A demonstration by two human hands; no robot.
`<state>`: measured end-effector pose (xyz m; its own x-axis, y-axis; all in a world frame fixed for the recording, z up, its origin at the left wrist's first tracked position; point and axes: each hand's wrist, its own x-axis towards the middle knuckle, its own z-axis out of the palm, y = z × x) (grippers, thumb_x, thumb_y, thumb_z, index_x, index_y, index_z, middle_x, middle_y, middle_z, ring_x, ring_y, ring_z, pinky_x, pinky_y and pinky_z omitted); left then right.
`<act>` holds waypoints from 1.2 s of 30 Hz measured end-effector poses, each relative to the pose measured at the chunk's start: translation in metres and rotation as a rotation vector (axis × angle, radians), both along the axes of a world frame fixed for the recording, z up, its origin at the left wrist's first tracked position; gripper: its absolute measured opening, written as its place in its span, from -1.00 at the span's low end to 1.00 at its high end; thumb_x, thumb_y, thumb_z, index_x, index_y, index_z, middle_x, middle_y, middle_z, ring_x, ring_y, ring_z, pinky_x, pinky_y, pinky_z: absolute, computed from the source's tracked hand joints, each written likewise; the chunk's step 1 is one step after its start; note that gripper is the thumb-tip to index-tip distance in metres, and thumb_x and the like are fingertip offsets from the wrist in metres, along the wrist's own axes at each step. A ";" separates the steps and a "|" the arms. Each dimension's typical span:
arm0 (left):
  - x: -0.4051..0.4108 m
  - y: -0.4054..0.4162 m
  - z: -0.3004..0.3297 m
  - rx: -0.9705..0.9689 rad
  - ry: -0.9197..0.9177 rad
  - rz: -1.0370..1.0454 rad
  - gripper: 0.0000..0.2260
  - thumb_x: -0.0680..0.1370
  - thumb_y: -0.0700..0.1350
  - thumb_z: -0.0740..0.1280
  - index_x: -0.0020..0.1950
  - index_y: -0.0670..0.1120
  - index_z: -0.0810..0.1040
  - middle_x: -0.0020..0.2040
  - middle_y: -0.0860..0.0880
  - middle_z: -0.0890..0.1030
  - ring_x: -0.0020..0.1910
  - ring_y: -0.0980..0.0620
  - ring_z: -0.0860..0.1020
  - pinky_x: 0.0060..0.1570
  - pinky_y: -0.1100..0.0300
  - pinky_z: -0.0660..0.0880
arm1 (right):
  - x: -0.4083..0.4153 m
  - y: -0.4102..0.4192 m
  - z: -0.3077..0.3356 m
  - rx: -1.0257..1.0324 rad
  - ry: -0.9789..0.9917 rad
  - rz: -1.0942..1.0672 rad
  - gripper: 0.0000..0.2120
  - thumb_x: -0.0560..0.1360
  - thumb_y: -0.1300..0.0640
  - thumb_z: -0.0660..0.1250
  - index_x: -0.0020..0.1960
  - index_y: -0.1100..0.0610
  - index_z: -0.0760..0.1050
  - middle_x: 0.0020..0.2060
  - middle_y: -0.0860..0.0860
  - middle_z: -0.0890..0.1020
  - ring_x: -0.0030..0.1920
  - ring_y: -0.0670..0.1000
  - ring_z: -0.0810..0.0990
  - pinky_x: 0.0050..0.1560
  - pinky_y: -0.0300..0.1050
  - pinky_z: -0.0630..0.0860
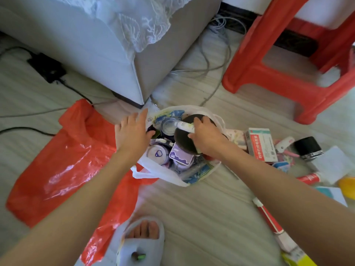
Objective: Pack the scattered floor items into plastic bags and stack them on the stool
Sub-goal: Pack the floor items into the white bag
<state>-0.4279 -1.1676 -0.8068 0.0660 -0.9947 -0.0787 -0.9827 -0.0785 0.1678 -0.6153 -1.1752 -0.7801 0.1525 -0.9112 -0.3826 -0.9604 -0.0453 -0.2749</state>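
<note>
Nearest to me is a foot in a pale slipper (142, 244), planted on the floor at the bottom edge, with my two bare forearms reaching out past it on either side. My left hand (132, 131) is open, fingers spread and flat, resting on the far left rim of the white bag (165, 175), which sits open on the floor in the middle. My right hand (205, 135) is closed around a white tube (185, 126) and presses down on a dark round disc (189, 135) that lies on top of the bag's contents. Under and left of the disc I see purple-lidded tubs (180, 156) and a round tin (169, 124) already inside the bag. A red bag (63, 169) lies flat and crumpled on the floor to the left, partly tucked under the white one. To the right of the white bag, loose items are scattered on the floor: a red-and-white box (262, 144), a black jar (307, 147) beyond it, a red-and-white tube (268, 215) nearer to me, and something yellow (346, 186) at the right edge. The red stool (284, 77) stands far right, well apart from the bags. A grey sofa corner (107, 60) fills the far left, with cables (215, 60) trailing between it and the stool.
</note>
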 end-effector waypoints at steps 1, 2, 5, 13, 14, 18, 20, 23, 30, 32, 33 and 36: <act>0.003 -0.007 0.001 0.089 0.025 0.019 -0.54 0.54 0.01 0.27 0.41 -0.02 0.28 0.26 -0.17 0.47 0.21 -0.23 0.42 0.09 -0.04 0.36 | 0.002 0.001 -0.001 -0.007 -0.014 0.020 -0.58 0.57 0.08 0.19 0.35 0.26 0.27 0.24 0.24 0.35 0.20 0.27 0.42 0.18 0.06 0.35; 0.004 -0.011 0.002 0.124 0.064 0.028 -0.61 0.55 0.01 0.25 0.37 -0.01 0.34 0.21 -0.18 0.52 0.17 -0.24 0.46 0.06 -0.02 0.40 | 0.004 0.002 -0.001 -0.022 -0.047 0.025 -0.61 0.56 0.08 0.21 0.32 0.24 0.32 0.21 0.23 0.37 0.17 0.28 0.43 0.15 0.05 0.37; 0.003 -0.018 0.011 0.005 0.159 0.030 -0.78 0.55 -0.06 0.25 0.17 -0.02 0.53 0.02 -0.19 0.62 0.02 -0.25 0.54 -0.07 0.03 0.46 | 0.011 0.009 -0.004 -0.079 -0.164 0.007 -0.68 0.55 0.10 0.21 0.24 0.22 0.44 0.12 0.20 0.43 0.10 0.25 0.47 0.06 0.01 0.39; 0.003 -0.014 0.022 -0.138 0.279 -0.053 -0.80 0.53 -0.06 0.27 0.11 -0.05 0.57 -0.03 -0.12 0.64 -0.05 -0.17 0.57 -0.08 0.01 0.51 | 0.017 0.019 -0.013 -0.116 -0.185 0.050 -0.60 0.55 0.13 0.20 0.36 0.22 0.34 0.22 0.16 0.47 0.23 0.16 0.40 0.14 -0.06 0.33; 0.005 -0.013 0.019 -0.142 0.286 -0.056 -0.80 0.54 -0.05 0.27 0.11 -0.06 0.56 0.00 -0.11 0.63 -0.06 -0.17 0.58 -0.08 0.00 0.51 | 0.015 0.022 -0.013 -0.101 -0.151 0.108 -0.52 0.56 0.11 0.20 0.43 0.20 0.23 0.30 0.14 0.42 0.29 0.14 0.36 0.24 -0.08 0.27; 0.009 -0.007 0.016 -0.140 0.329 -0.050 -0.75 0.54 -0.05 0.28 0.20 -0.06 0.50 0.16 -0.11 0.50 -0.03 -0.16 0.56 -0.07 -0.02 0.51 | 0.005 0.032 -0.014 -0.056 -0.137 0.205 -0.36 0.53 0.08 0.24 0.50 0.18 0.03 0.47 0.06 0.21 0.44 0.07 0.20 0.41 -0.14 0.07; 0.007 0.000 0.016 -0.141 0.342 -0.071 -0.69 0.53 -0.10 0.29 0.27 -0.07 0.45 0.23 -0.13 0.43 0.07 -0.16 0.51 0.01 -0.04 0.48 | 0.000 0.035 -0.016 -0.081 -0.080 0.202 -0.37 0.51 0.00 0.26 0.49 0.14 0.10 0.45 0.04 0.21 0.42 0.09 0.21 0.36 -0.05 0.19; 0.005 0.020 0.015 -0.187 0.349 -0.118 -0.64 0.50 -0.18 0.32 0.30 -0.13 0.43 0.22 -0.17 0.44 0.15 -0.18 0.46 0.11 -0.01 0.41 | -0.005 0.040 -0.016 -0.139 0.032 0.178 -0.49 0.53 -0.02 0.21 0.42 0.13 0.24 0.33 0.07 0.36 0.26 0.13 0.36 0.20 -0.01 0.31; 0.000 0.053 0.022 -0.173 0.221 -0.307 -0.55 0.41 -0.25 0.42 0.29 -0.20 0.44 0.24 -0.27 0.46 0.18 -0.29 0.46 0.09 -0.10 0.47 | -0.011 0.052 -0.008 -0.089 -0.204 0.042 -0.47 0.53 0.06 0.26 0.44 0.16 0.21 0.43 0.11 0.26 0.36 0.14 0.33 0.32 -0.06 0.27; -0.007 0.060 0.033 -0.178 0.182 -0.380 -0.54 0.41 -0.19 0.39 0.30 -0.18 0.43 0.28 -0.28 0.44 0.25 -0.29 0.42 0.12 -0.15 0.47 | -0.022 0.062 0.002 -0.122 -0.151 0.087 -0.41 0.53 0.00 0.24 0.48 0.12 0.13 0.47 0.08 0.20 0.43 0.10 0.22 0.39 -0.07 0.17; -0.013 0.065 0.038 -0.182 0.163 -0.426 -0.54 0.41 -0.16 0.36 0.30 -0.16 0.41 0.27 -0.28 0.45 0.27 -0.27 0.41 0.12 -0.16 0.46 | -0.029 0.067 0.008 -0.155 -0.130 0.096 -0.40 0.53 -0.02 0.23 0.49 0.11 0.12 0.48 0.08 0.20 0.45 0.09 0.21 0.41 -0.07 0.16; -0.035 0.095 0.044 -0.135 0.153 -0.547 -0.58 0.41 -0.07 0.25 0.26 -0.09 0.36 0.24 -0.26 0.49 0.24 -0.26 0.46 0.07 -0.12 0.50 | -0.063 0.095 0.025 -0.233 -0.089 0.057 -0.43 0.54 -0.05 0.21 0.48 0.08 0.14 0.45 0.06 0.26 0.43 0.08 0.25 0.41 -0.03 0.19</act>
<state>-0.4634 -1.0730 -0.7623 -0.4623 -0.8828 0.0834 -0.8381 0.4658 0.2838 -0.6786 -1.0806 -0.7551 0.2294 -0.9623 -0.1462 -0.9272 -0.1703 -0.3337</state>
